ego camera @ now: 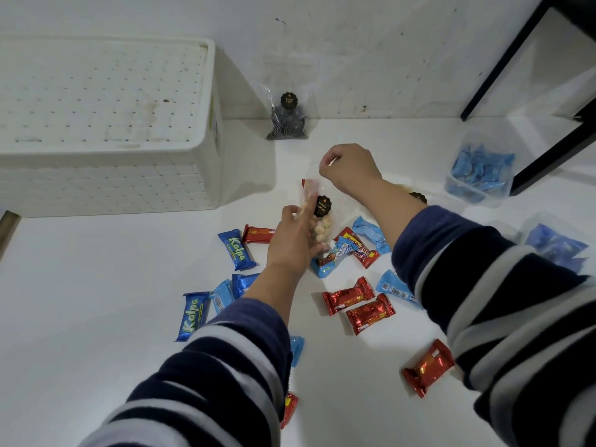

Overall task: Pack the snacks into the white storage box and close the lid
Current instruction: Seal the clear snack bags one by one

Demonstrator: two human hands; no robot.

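Now my right hand [350, 169] pinches the clear biscuit bag [317, 221] by its top, my left hand [295, 240] cradling its belly; the white storage box [193, 175], lid on, waits at ten o'clock.

Cool, even light falls from above, bright on the white table [96, 285]. The storage box [180, 175] casts a soft shadow toward three o'clock. Straight edges bow near the borders. Foil wrappers [427, 367] glint; the sleeves look slightly soft.
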